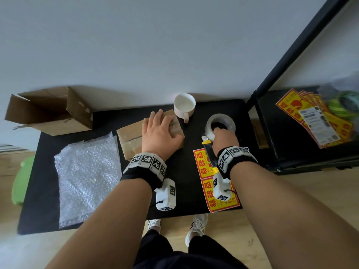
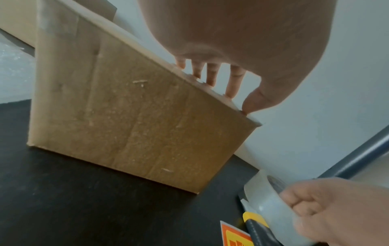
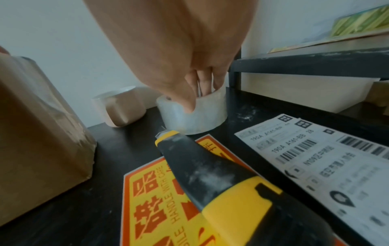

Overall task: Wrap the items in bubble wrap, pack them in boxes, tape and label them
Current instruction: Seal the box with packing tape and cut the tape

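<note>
1. Nearest me on the black table (image 1: 48, 191), I see a crinkled, translucent bubble wrap sheet (image 1: 87, 177) lying flat at the left.
2. To the right lie two glossy red-and-yellow fragile stickers (image 1: 206, 193); in the right wrist view I read "HANDLE WITH CARE" beside large Chinese characters.
3. A utility knife (image 3: 210, 174), black with yellow ends and dusty, lies across those stickers, its tip just beside the tape.
4. White shipping labels (image 3: 328, 159) with barcodes and "190A A161-BB" sit right of the stickers in the right wrist view.
5. My left hand (image 1: 160, 133) lies flat, fingers straight and spread, pressing the top of the closed box (image 1: 132, 136), plain brown cardboard with scuffed sides.
6. My right hand (image 1: 223, 137) grips the clear tape roll (image 1: 221, 123), fingers hooked into its core and thumb on the smooth outer wall; the roll stands on the table, right of the box.
7. Farther back, a white mug (image 1: 184, 105) stands between box and tape.
8. Far left, an open box (image 1: 48, 111) shows its raised flaps.
9. Far right, a black shelf (image 1: 291, 133) holds more stickers (image 1: 314, 117).
</note>
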`<state>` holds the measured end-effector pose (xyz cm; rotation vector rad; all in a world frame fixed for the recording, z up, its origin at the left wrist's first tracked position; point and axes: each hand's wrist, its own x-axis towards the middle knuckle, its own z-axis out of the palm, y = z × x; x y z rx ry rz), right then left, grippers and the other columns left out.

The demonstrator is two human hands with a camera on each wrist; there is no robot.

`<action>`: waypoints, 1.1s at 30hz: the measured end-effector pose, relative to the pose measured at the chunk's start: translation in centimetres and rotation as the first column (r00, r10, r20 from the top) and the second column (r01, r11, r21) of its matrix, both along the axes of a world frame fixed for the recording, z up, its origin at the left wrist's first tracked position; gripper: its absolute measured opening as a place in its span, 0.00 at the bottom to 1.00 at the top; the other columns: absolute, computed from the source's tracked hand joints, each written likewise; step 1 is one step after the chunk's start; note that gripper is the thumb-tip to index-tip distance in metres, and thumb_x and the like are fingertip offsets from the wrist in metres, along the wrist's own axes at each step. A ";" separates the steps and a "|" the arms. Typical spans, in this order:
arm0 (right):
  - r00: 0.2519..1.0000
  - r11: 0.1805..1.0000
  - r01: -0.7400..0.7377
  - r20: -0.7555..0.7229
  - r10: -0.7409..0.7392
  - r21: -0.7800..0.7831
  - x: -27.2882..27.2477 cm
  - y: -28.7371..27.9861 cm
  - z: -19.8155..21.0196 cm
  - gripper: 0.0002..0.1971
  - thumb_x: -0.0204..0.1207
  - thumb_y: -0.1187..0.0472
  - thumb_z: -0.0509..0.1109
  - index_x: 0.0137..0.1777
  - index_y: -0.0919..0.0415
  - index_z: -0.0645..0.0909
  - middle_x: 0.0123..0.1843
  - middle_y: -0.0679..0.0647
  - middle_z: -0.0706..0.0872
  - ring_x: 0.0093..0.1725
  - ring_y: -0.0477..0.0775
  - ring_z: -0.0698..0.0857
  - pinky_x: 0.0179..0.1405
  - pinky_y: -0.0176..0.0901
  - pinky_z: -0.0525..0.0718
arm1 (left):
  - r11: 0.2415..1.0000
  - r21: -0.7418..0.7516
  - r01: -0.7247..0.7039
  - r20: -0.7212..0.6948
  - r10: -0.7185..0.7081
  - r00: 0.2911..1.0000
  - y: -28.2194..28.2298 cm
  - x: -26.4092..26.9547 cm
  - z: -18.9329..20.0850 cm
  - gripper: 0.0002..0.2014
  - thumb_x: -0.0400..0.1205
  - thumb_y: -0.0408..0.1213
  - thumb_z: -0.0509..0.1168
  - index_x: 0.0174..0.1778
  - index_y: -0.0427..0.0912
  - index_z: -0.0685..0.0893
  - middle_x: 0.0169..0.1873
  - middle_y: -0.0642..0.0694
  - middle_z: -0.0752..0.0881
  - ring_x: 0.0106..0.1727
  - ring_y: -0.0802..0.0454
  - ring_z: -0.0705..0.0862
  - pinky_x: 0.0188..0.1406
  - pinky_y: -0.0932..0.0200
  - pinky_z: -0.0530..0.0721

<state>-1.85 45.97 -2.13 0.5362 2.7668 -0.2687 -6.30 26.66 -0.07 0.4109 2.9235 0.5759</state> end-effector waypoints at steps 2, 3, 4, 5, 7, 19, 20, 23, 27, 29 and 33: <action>0.994 0.994 0.087 -0.057 -0.091 -0.065 0.2 -0.2 0.6 0.15 0.81 0.63 0.66 0.66 0.65 0.77 0.62 0.62 0.84 0.63 0.64 0.82 0.60 0.53 0.79 | 0.999 -0.035 0.015 0.027 -0.014 1.000 -0.2 -0.1 0.0 0.32 0.75 0.54 0.66 0.76 0.55 0.69 0.84 0.45 0.59 0.86 0.45 0.51 0.85 0.44 0.45; 0.987 0.984 0.138 -0.071 -0.146 -0.109 0.3 -0.4 1.0 0.17 0.81 0.62 0.66 0.69 0.65 0.75 0.64 0.63 0.83 0.65 0.64 0.81 0.61 0.53 0.80 | 0.998 -0.055 0.029 0.025 -0.028 0.999 -0.4 -0.1 0.0 0.34 0.74 0.57 0.66 0.77 0.55 0.68 0.84 0.45 0.59 0.86 0.45 0.52 0.85 0.44 0.46; 0.978 0.973 0.176 -0.088 -0.191 -0.151 0.4 -0.6 1.3 0.19 0.81 0.63 0.66 0.71 0.66 0.74 0.65 0.63 0.82 0.66 0.64 0.80 0.63 0.53 0.80 | 0.996 -0.078 0.044 0.019 -0.043 0.999 -0.5 -0.1 0.0 0.36 0.73 0.59 0.67 0.77 0.55 0.67 0.84 0.45 0.58 0.85 0.45 0.52 0.85 0.43 0.47; 0.968 0.961 0.204 -0.110 -0.227 -0.185 0.4 -0.7 1.6 0.20 0.81 0.65 0.67 0.72 0.66 0.73 0.66 0.62 0.81 0.67 0.63 0.80 0.64 0.52 0.80 | 0.993 -0.106 0.059 0.012 -0.058 0.998 -0.6 0.1 0.0 0.38 0.72 0.61 0.67 0.77 0.55 0.66 0.84 0.45 0.58 0.85 0.44 0.52 0.85 0.43 0.48; 0.943 0.941 0.246 -0.167 -0.287 -0.231 0.3 -0.8 2.3 0.19 0.80 0.69 0.67 0.71 0.65 0.73 0.66 0.61 0.82 0.66 0.60 0.81 0.62 0.47 0.80 | 0.985 -0.157 0.075 -0.006 -0.077 0.997 -0.7 0.4 0.0 0.40 0.71 0.64 0.68 0.78 0.55 0.65 0.84 0.44 0.58 0.85 0.43 0.54 0.84 0.42 0.50; 0.894 0.799 0.191 -0.235 -0.381 -0.570 0.8 -2.0 8.0 0.16 0.84 0.65 0.55 0.67 0.63 0.78 0.60 0.60 0.84 0.42 0.49 0.78 0.31 0.33 0.73 | 0.995 0.097 -0.027 0.140 0.013 0.990 0.2 1.3 4.7 0.32 0.79 0.52 0.66 0.80 0.49 0.68 0.80 0.47 0.67 0.80 0.47 0.65 0.79 0.48 0.63; 0.900 0.794 0.175 -0.232 -0.368 -0.582 0.8 -2.1 8.3 0.15 0.85 0.64 0.56 0.67 0.62 0.79 0.59 0.59 0.84 0.46 0.50 0.79 0.40 0.37 0.75 | 0.985 0.171 -0.029 0.155 0.002 0.988 0.6 0.9 5.4 0.31 0.81 0.49 0.66 0.80 0.48 0.68 0.79 0.48 0.69 0.79 0.48 0.67 0.77 0.50 0.66; 0.917 0.774 0.135 -0.218 -0.334 -0.618 1.2 -2.4 9.2 0.15 0.86 0.60 0.57 0.67 0.60 0.79 0.57 0.56 0.85 0.53 0.52 0.82 0.49 0.43 0.77 | 0.953 0.302 -0.014 0.175 -0.041 0.984 1.9 0.0 7.1 0.29 0.83 0.45 0.66 0.80 0.47 0.69 0.77 0.48 0.72 0.76 0.49 0.72 0.71 0.55 0.70; 0.932 0.766 0.093 -0.215 -0.292 -0.636 1.5 -2.7 10.0 0.15 0.85 0.62 0.59 0.67 0.59 0.79 0.57 0.55 0.84 0.55 0.54 0.83 0.53 0.45 0.80 | 0.961 0.270 0.062 0.209 -0.121 0.970 3.2 -0.3 8.3 0.30 0.83 0.42 0.65 0.81 0.45 0.66 0.79 0.46 0.70 0.72 0.46 0.75 0.71 0.54 0.74; 0.939 0.781 0.080 -0.216 -0.268 -0.619 1.5 -2.8 10.1 0.15 0.83 0.66 0.59 0.67 0.59 0.79 0.56 0.55 0.84 0.54 0.54 0.82 0.52 0.46 0.80 | 0.969 0.231 0.091 0.221 -0.143 0.965 3.4 -0.3 8.4 0.28 0.84 0.40 0.65 0.80 0.43 0.68 0.77 0.44 0.72 0.70 0.45 0.77 0.67 0.54 0.74; 0.948 0.805 0.081 -0.204 -0.245 -0.587 1.6 -3.0 10.2 0.18 0.81 0.68 0.58 0.67 0.58 0.79 0.59 0.56 0.84 0.56 0.56 0.83 0.57 0.52 0.84 | 0.973 0.214 0.081 0.162 -0.117 0.980 3.1 0.1 7.9 0.28 0.83 0.39 0.66 0.80 0.44 0.70 0.72 0.43 0.79 0.67 0.47 0.79 0.62 0.57 0.75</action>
